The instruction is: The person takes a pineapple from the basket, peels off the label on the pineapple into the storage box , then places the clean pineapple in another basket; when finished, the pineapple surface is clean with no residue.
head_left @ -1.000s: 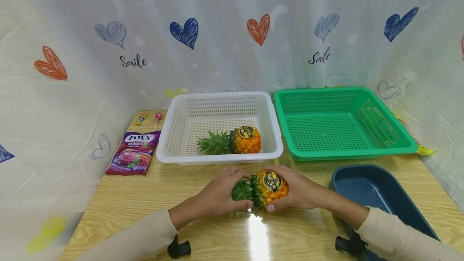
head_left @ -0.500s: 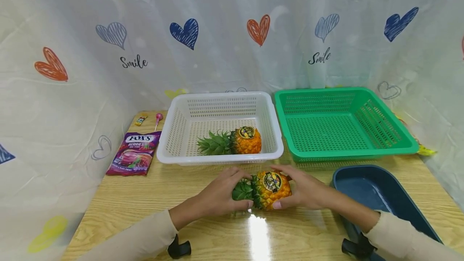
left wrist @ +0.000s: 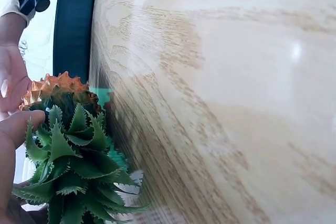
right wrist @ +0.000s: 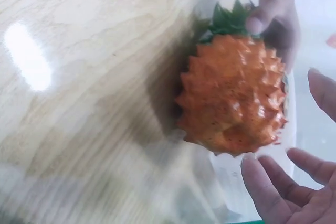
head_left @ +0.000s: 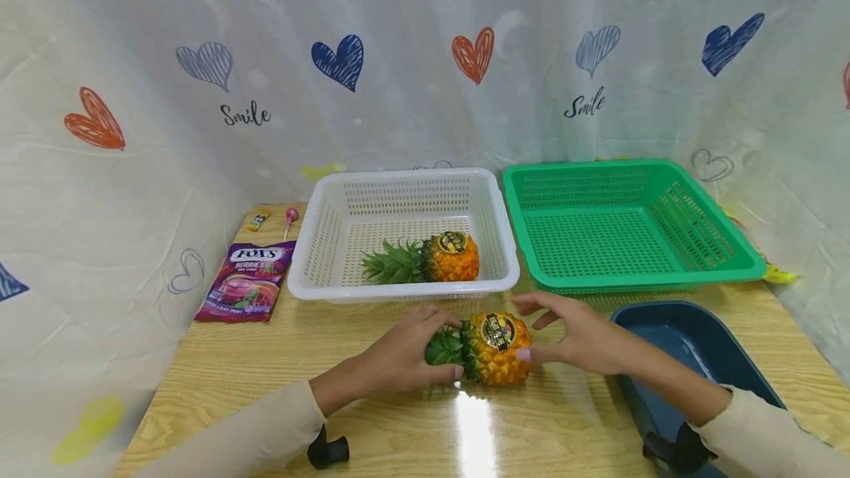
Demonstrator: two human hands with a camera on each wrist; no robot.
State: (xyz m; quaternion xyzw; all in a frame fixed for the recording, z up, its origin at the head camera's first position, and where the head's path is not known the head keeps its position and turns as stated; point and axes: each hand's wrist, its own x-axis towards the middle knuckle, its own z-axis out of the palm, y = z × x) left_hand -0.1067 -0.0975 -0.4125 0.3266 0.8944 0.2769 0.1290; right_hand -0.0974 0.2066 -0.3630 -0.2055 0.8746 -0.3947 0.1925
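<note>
A small orange pineapple (head_left: 501, 367) with a round black-and-gold label lies on its side on the wooden table. My left hand (head_left: 403, 356) grips its green crown (left wrist: 79, 166), fingers behind and thumb in front. At the fruit's right end, my right hand (head_left: 584, 336) has its fingers spread and holds nothing. Its thumb tip overlaps the fruit in the head view; whether it touches I cannot tell. The right wrist view has the right hand (right wrist: 294, 192) beside the fruit's base. A second pineapple (head_left: 458, 265) lies in the white basket (head_left: 405, 291).
A green basket (head_left: 598, 242) stands right of the white one. In front of it sits a dark blue tub (head_left: 677, 334), partly behind my right forearm. At left lie a purple candy bag (head_left: 246, 282), a lollipop (head_left: 291, 215) and a small yellow packet (head_left: 257, 221).
My right hand has let go of the pineapple's body and moved to the right, its fingers spreading. The left hand and the pineapple have stayed in place.
</note>
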